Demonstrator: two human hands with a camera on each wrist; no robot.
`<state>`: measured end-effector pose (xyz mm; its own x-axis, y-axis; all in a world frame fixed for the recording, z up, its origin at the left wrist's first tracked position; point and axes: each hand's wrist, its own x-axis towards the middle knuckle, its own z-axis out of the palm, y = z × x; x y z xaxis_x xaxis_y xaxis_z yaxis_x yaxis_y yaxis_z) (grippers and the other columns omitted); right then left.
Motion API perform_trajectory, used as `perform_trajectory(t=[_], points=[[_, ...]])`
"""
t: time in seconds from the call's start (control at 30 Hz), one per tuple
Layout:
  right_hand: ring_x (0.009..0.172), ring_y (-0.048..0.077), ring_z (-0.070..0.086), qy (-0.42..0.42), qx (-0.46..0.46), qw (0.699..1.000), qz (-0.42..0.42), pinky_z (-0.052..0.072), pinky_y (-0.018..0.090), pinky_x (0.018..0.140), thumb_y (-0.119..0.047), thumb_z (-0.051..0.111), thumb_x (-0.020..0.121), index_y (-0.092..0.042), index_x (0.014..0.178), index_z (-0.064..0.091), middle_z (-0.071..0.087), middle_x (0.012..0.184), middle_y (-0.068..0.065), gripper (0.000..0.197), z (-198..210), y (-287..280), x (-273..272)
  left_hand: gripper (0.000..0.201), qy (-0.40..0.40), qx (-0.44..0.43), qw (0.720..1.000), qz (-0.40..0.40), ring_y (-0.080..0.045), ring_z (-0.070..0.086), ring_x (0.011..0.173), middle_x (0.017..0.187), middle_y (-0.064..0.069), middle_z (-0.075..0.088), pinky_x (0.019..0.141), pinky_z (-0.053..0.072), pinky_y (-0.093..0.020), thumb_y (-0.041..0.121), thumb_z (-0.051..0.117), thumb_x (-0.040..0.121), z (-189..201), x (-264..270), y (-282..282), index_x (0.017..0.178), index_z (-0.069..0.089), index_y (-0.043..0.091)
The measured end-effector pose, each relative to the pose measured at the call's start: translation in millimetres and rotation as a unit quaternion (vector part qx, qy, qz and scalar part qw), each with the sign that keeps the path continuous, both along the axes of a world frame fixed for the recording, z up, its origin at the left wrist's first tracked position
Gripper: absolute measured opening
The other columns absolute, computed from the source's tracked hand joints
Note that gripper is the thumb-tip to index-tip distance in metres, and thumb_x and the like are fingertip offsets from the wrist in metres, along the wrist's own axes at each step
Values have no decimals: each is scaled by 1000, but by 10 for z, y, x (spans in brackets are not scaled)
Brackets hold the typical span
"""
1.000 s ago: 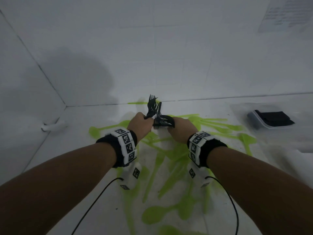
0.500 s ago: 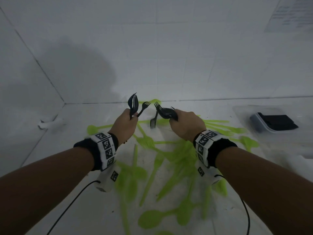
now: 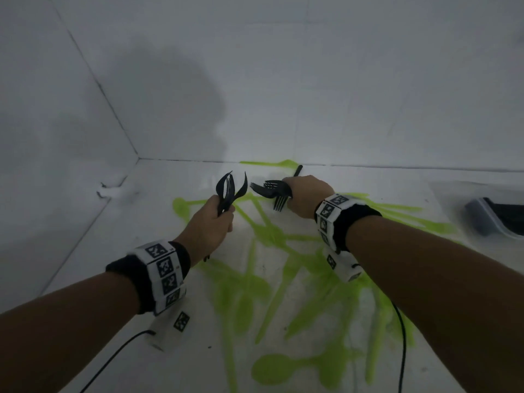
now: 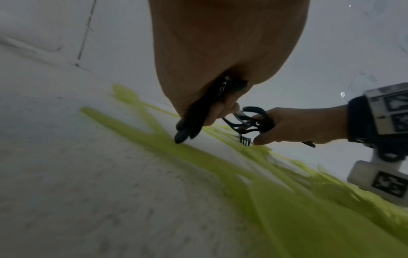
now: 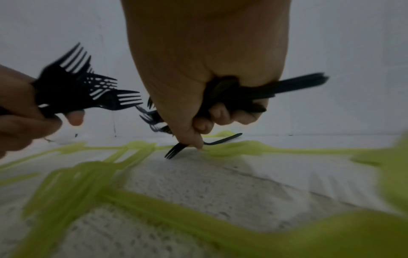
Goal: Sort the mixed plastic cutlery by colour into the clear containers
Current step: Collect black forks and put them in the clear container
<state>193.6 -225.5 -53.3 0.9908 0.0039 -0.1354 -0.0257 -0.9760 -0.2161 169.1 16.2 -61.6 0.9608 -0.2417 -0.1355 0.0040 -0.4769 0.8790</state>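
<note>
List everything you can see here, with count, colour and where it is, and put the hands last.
black cutlery in left hand: several, black, mostly forks, held above the table
black cutlery in right hand: several, black, gripped in the fist
single black fork: one, black, under the right fingertip on the table
green cutlery: many, lime green, scattered on the table
clear container: one, holds something black, far right
table: one, white
wrist bands: two, black and white
left hand: grips black cutlery
right hand: grips black cutlery
</note>
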Motion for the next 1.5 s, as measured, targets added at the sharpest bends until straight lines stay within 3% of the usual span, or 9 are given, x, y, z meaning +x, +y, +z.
perform_trajectory(t=[0.23, 0.4, 0.53, 0.67, 0.77, 0.93, 1.13, 1.3, 1.5], points=[[83, 26, 65, -34, -45, 998, 7, 45, 31, 65, -30, 54, 97, -23, 102, 69, 69, 96, 0, 17, -78, 151, 150, 13, -22, 19, 999, -14, -2, 44, 51, 76, -2, 56, 56, 38, -22, 12, 46, 101, -7, -137, 134, 108, 57, 13], [90, 32, 62, -76, 38, 996, -19, 43, 35, 73, -42, 57, 99, -24, 110, 69, 44, 104, 3, 24, 110, 129, 110, 25, -11, -31, 999, -9, -11, 35, 53, 72, -1, 42, 55, 32, -32, 27, 51, 96, 11, -122, 120, 105, 52, 4], [92, 25, 60, -119, 120, 982, -87, 41, 31, 73, -42, 68, 93, -22, 111, 69, 61, 92, -1, 27, 310, 3, 8, 13, -2, -40, 999, -12, -10, 36, 51, 65, 7, 42, 53, 32, -30, 28, 56, 101, -4, -108, 24, 99, 58, 16], [99, 25, 63, -191, 203, 946, -164, 49, 33, 82, -45, 76, 84, -25, 118, 64, 71, 103, -2, 41, 445, -192, -219, 12, 10, -89, 996, -23, -15, 48, 54, 66, 1, 51, 53, 40, -28, 21, 51, 104, 53, -166, -138, 96, 52, 13], [85, 14, 64, -219, 240, 925, -197, 47, 30, 76, -45, 75, 84, -25, 112, 63, 71, 91, -7, 36, 557, -338, -493, 11, 3, -100, 994, -43, -21, 63, 61, 78, -4, 61, 60, 48, -29, 22, 48, 107, 117, -233, -296, 105, 54, 13], [65, 1, 56, -264, 295, 885, -245, 40, 22, 61, -39, 71, 90, -17, 95, 70, 70, 76, -10, 23, 714, -492, -1034, 13, -16, -117, 989, -93, -12, 34, 53, 71, 2, 40, 50, 31, -30, 27, 51, 104, 185, -371, -595, 96, 48, 16], [65, 21, 65, -186, 374, 869, -265, 54, 34, 66, -31, 81, 86, -11, 92, 72, 77, 79, 1, 23, 542, -540, -1813, 19, 33, -157, 975, -155, -12, 36, 56, 77, 1, 42, 56, 31, -32, 34, 52, 102, 242, -751, -1041, 107, 50, 15], [47, -5, 56, -210, 424, 824, -312, 37, 6, 47, -24, 75, 93, -5, 99, 68, 72, 81, 5, 21, 430, -569, -2418, 21, 69, -168, 965, -189, -12, 35, 56, 75, 2, 39, 54, 30, -30, 33, 50, 104, 157, -1117, -1380, 109, 52, 13], [39, 2, 39, -192, 460, 793, -351, 33, 18, 41, -30, 77, 91, -16, 89, 69, 67, 61, -11, 17, 264, -768, -2742, 9, 46, -129, 967, -217, -20, 50, 71, 87, -4, 54, 65, 42, -33, 23, 52, 103, 127, -1437, -1624, 110, 52, 17]])
